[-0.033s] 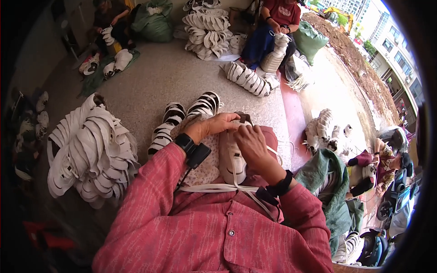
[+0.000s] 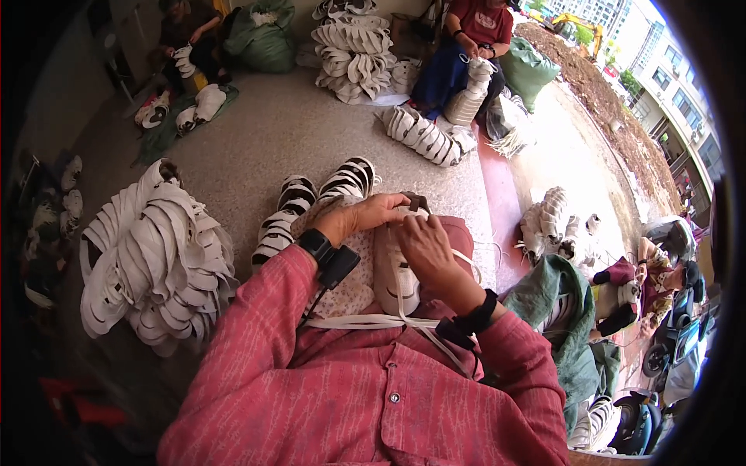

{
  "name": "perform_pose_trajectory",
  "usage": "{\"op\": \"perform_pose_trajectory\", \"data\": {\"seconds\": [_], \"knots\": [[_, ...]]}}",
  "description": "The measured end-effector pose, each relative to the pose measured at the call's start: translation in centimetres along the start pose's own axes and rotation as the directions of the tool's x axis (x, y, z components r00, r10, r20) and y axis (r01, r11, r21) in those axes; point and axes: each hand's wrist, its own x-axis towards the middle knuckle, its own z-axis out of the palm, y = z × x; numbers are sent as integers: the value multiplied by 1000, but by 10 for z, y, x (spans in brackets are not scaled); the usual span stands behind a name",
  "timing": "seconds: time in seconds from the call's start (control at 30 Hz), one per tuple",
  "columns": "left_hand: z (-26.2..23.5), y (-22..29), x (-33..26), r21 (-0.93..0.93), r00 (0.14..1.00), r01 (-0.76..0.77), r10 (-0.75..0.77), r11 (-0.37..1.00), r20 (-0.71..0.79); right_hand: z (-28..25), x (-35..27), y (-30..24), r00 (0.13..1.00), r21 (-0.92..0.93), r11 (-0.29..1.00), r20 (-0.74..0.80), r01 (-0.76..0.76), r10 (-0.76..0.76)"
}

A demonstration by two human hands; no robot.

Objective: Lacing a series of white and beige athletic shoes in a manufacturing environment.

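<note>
Several flat white laces (image 2: pixel 373 321) cross the person's lap, just nearer than a white shoe upper (image 2: pixel 398 281). The left hand (image 2: pixel 365 215) pinches the upper's far end; the right hand (image 2: pixel 426 247) curls its fingers beside it, their grip impossible to tell. Piled uppers (image 2: pixel 155 256) stand at left; farther off sits a red-shirted co-worker (image 2: pixel 483 29).

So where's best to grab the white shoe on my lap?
Probably by the rounded toe of the white shoe, from the near side: it points at your body, clear of your left hand and right hand at the far end. A white lace lies over it, so cup its sides.
</note>
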Motion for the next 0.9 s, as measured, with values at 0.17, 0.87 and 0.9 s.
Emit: {"op": "perform_pose_trajectory", "data": {"seconds": [0.17,0.87,0.9], "knots": [[-5,-14,-3,-109,993,-97,104,989,60,0,10,6,988,403,902,60,-152,139],[-91,-37,-205,-223,472,285,-339,932,-814,-3,-16,77,892,720,573,144,-391,428],[-83,-55,-207,192,426,324,39,926,-904,0,-15,74,936,718,648,14,-255,353]]}}
